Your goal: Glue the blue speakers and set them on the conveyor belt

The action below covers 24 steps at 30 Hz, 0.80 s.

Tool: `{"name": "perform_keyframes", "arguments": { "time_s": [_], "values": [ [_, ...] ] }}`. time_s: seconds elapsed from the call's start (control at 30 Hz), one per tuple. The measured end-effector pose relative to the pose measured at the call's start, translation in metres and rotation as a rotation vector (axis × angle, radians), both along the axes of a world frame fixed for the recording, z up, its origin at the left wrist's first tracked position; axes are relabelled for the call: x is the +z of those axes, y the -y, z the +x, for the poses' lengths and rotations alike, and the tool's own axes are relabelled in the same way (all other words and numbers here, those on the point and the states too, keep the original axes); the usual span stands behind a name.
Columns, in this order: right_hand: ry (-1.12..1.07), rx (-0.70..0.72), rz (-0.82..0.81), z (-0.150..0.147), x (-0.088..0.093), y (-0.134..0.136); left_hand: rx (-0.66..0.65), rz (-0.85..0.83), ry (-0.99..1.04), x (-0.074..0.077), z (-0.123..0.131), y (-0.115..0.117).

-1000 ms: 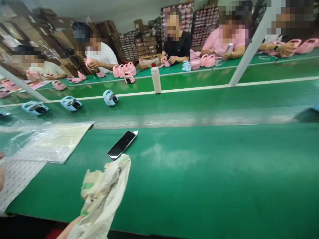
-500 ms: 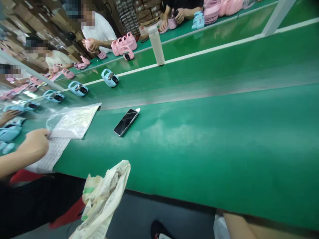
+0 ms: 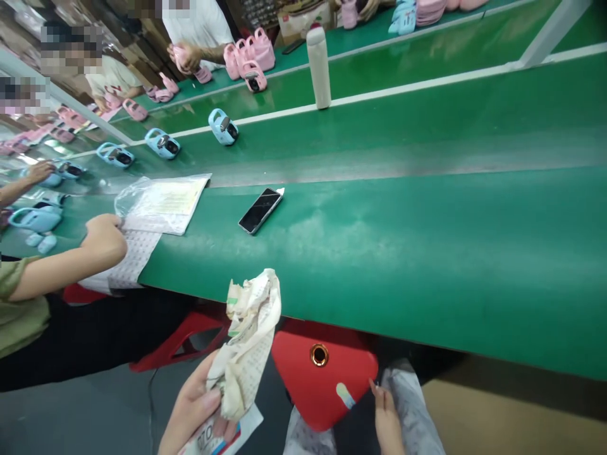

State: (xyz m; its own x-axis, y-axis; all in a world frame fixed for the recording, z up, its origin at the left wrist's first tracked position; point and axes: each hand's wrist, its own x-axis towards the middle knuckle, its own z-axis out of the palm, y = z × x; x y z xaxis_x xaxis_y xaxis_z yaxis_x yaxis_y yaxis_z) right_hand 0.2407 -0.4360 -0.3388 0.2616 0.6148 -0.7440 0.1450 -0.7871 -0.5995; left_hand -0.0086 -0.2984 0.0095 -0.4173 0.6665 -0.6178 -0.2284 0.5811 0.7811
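Note:
My left hand (image 3: 194, 404) is low in the view, below the table edge, closed round a crumpled cream paper wad (image 3: 249, 335) with green marks and a printed packet (image 3: 215, 439) under it. My right hand (image 3: 386, 414) lies open on my light trouser leg (image 3: 412, 404), fingertips beside a red plastic stool (image 3: 322, 373). A black phone (image 3: 260, 210) lies face up on the green table (image 3: 427, 265) in front of me, apart from both hands.
A person in a green sleeve at the left rests a hand (image 3: 102, 230) on a dotted sheet (image 3: 133, 259) beside a plastic bag of papers (image 3: 164, 202). Blue moulded items (image 3: 222, 126) ride the belt. A white bottle (image 3: 318, 66) stands behind. Other people handle pink items (image 3: 251, 60).
The view has tipped down and back from the table. My left hand, the stool and my right hand have come into view; the paper wad now hangs below the table edge.

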Motion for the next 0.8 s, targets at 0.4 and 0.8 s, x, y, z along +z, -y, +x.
{"name": "perform_keyframes", "arguments": {
  "time_s": [0.4,0.8],
  "values": [
    [-0.200,0.185,0.528,-0.001,0.131,-0.091,-0.270,0.151,0.111,0.039,0.005,-0.038],
    [0.015,0.158,0.918,0.050,0.146,-0.298,-0.384,0.132,0.096,-0.029,0.147,-0.175]
  ]
}}
